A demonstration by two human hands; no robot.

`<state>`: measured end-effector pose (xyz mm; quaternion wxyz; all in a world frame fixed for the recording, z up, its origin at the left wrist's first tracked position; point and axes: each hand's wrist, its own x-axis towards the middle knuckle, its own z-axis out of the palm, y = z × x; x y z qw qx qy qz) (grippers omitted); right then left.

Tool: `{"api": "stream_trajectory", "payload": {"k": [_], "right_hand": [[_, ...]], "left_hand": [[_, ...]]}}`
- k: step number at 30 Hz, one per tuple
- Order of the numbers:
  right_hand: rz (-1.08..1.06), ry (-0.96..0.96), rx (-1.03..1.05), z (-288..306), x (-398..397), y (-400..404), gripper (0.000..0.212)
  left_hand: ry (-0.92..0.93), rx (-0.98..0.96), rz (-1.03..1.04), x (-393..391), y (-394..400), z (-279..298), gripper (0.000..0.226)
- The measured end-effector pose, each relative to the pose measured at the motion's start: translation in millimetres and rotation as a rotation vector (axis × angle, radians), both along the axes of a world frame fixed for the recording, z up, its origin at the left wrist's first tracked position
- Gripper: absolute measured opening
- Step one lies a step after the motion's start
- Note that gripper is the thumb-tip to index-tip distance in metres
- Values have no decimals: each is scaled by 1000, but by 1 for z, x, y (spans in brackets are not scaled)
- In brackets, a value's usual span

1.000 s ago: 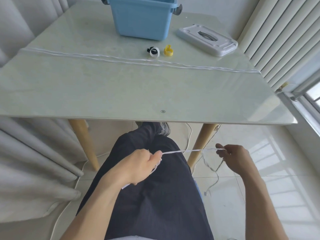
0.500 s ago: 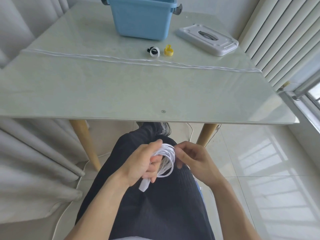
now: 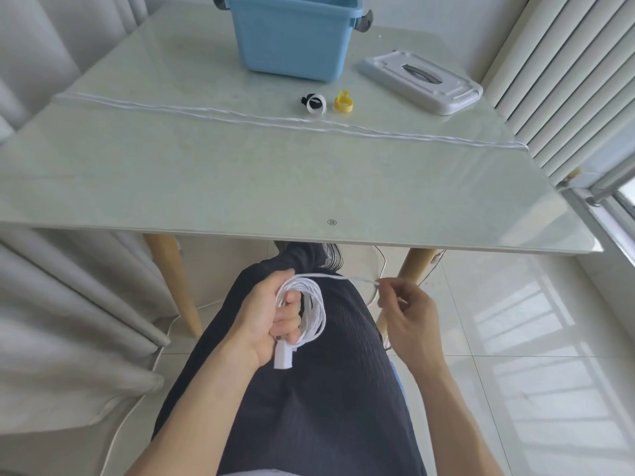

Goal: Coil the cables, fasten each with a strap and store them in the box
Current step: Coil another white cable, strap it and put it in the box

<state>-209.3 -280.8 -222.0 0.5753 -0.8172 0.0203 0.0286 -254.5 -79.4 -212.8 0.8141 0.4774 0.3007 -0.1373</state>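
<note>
Left hand (image 3: 266, 316) grips white cable coil (image 3: 311, 312) over the lap, below the bench (image 3: 240, 187) edge; plug (image 3: 283, 355) hangs under the fist. Right hand (image 3: 409, 317) pinches the loose cable strand leading off the coil top. Second cable (image 3: 240, 115) lies stretched straight across the bench. Black-white strap (image 3: 314, 104) and yellow strap (image 3: 343, 103) sit side by side near the blue box (image 3: 295, 39); lid (image 3: 421, 82) right of box.
</note>
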Motion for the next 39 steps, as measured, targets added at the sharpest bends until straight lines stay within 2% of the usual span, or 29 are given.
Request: {"api": "stream_trajectory", "payload": {"k": [3, 5, 6, 9, 13, 16, 18, 20, 23, 25, 28, 32, 33, 34, 36, 39], "right_hand": [[-79, -26, -26, 1, 7, -6, 16], [-82, -20, -63, 0, 10, -9, 16], [-72, -13, -85, -1, 10, -9, 16], [-8, 35, -131, -3, 8, -9, 16], [186, 89, -177, 0, -4, 1, 16], [410, 30, -259, 7, -14, 10, 12], [623, -72, -402, 10, -20, 14, 16], [765, -162, -530, 13, -27, 20, 22], [855, -200, -555, 20, -36, 31, 31], [867, -202, -576, 24, -40, 37, 34], [838, -206, -596, 27, -37, 40, 28], [855, -177, -645, 32, -33, 46, 31], [869, -169, -646, 33, -34, 48, 33], [882, -168, -648, 34, -35, 50, 35], [908, -186, -657, 34, -34, 52, 33], [936, -210, -645, 39, -29, 50, 28]], "left_hand": [[-25, 175, -267, -4, 6, 5, 49], [-51, 169, -396, -7, 5, 10, 50], [-75, 143, -393, -7, 2, 12, 50], [-125, 32, -146, -2, -7, 13, 49], [-150, -330, 171, 4, -5, 6, 49], [-214, -622, 362, 5, -5, 7, 46], [-277, -673, 454, 7, -6, 7, 39], [-292, -556, 467, 9, -5, 4, 31], [-266, -259, 495, 11, -10, -1, 22], [-244, -102, 511, 10, -15, -5, 10], [-280, 113, 435, 8, -18, -10, 11], [-387, 236, 346, 6, -17, -10, 8], [-395, 261, 327, 7, -16, -10, 17], [-395, 286, 288, 7, -15, -10, 26], [-378, 335, 152, 5, -14, -7, 31], [-270, 438, -188, 1, -13, -3, 44]]}}
